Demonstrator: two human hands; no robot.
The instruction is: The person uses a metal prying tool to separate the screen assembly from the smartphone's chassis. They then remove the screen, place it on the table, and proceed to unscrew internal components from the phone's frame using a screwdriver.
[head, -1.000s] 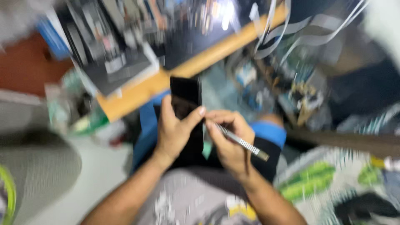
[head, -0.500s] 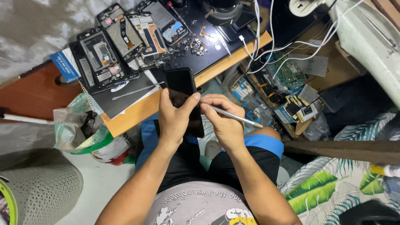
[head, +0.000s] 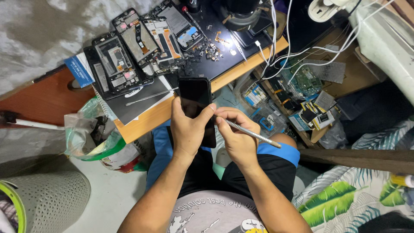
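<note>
Left hand: your left hand held the black phone tight.
Right hand: your right hand pinched the thin metal tool, its tip by the phone's edge.

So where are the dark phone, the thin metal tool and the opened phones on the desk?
Dark phone (head: 195, 96), head view: on its black glass above the thumb.
Thin metal tool (head: 254, 134), head view: mid-shaft.
Opened phones (head: 137, 39), head view: on the exposed inside of one.

A cramped phone-repair workshop: opened black smartphone frames with bare circuit boards crowd the wooden worktop above the left grip; green loose circuit boards lie to the upper right.
</note>
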